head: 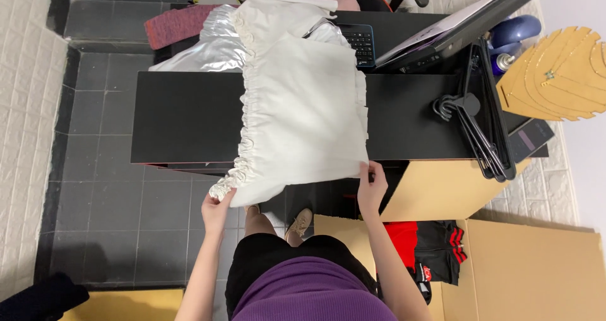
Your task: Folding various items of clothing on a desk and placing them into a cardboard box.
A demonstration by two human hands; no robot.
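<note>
A white garment (297, 100) with a gathered, ruffled edge lies spread over the black table (183, 116), its near end hanging past the table's front edge. My left hand (218, 208) grips the near left corner by the ruffle. My right hand (371, 185) pinches the near right corner. Both hands hold the cloth just in front of the table edge.
Black hangers (483, 128) lie stacked at the table's right. A keyboard (358, 40) and a tilted laptop (454, 27) sit behind. Silver wrapping (211, 43) lies at the back left. An open cardboard box (505, 264) with red and black clothes stands on the floor, right.
</note>
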